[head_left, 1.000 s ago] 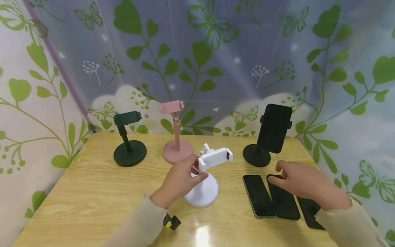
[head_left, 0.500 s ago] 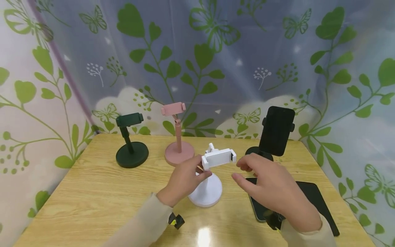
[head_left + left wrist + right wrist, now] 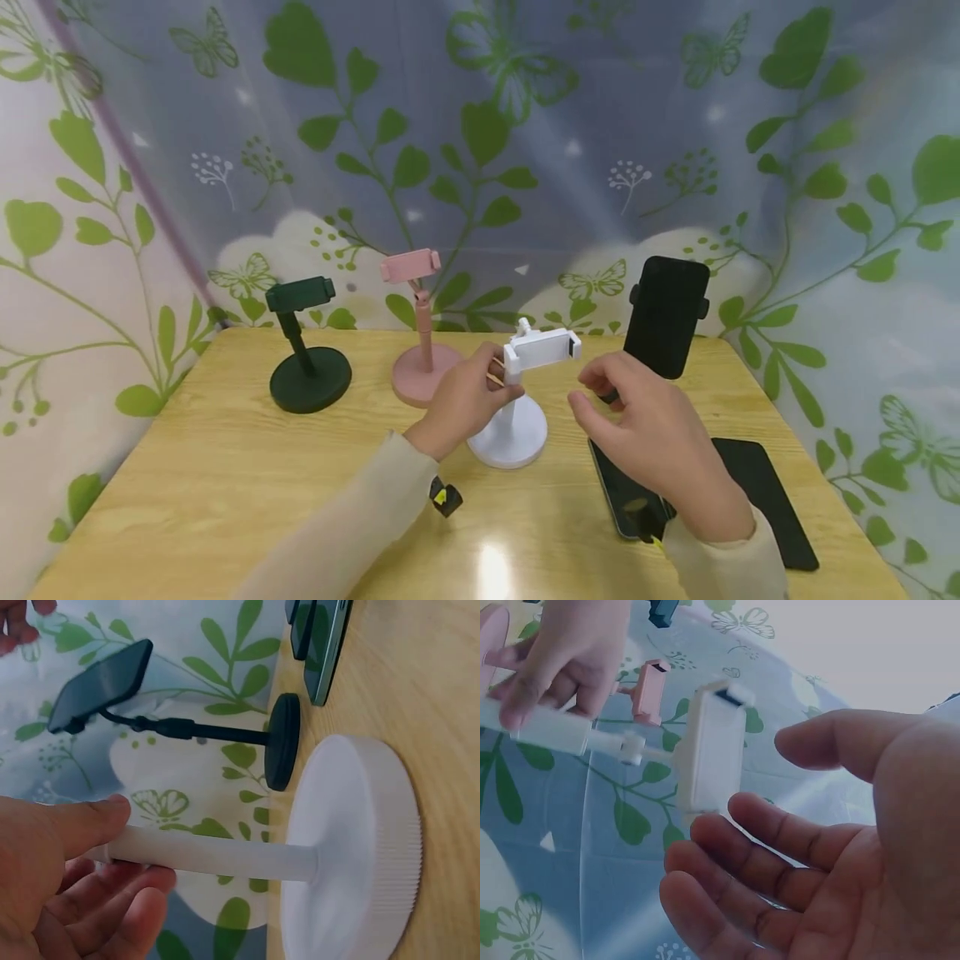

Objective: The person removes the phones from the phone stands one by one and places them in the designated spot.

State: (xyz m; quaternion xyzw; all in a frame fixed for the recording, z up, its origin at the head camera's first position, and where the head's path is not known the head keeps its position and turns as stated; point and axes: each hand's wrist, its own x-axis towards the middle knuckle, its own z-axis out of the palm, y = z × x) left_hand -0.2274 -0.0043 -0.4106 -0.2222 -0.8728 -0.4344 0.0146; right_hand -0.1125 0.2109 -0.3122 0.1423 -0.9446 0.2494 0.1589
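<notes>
My left hand [image 3: 465, 396] grips the post of a white phone stand [image 3: 510, 442] in the middle of the table. Thumb and fingers wrap that post [image 3: 217, 851] in the left wrist view, above the round base. Whether the base touches the tabletop, I cannot tell. The stand's clamp [image 3: 716, 754] is unoccupied and faces my right side. Just right of it hovers my right hand [image 3: 652, 425], fingers loosely bent and apart from the clamp, holding nothing. It hides part of the phones below and the base of the black stand.
Behind stand a dark green phone stand [image 3: 307, 379] and a pink one [image 3: 423, 375]. At the back right a black stand carries a phone [image 3: 666, 317]. Flat on the table's right lie a phone [image 3: 617, 492] and another phone [image 3: 765, 492]. A patterned curtain [image 3: 495, 192] closes the back.
My right hand has come left from above the flat phones to beside the white stand's clamp. My left hand has shifted the white stand slightly away and to the right.
</notes>
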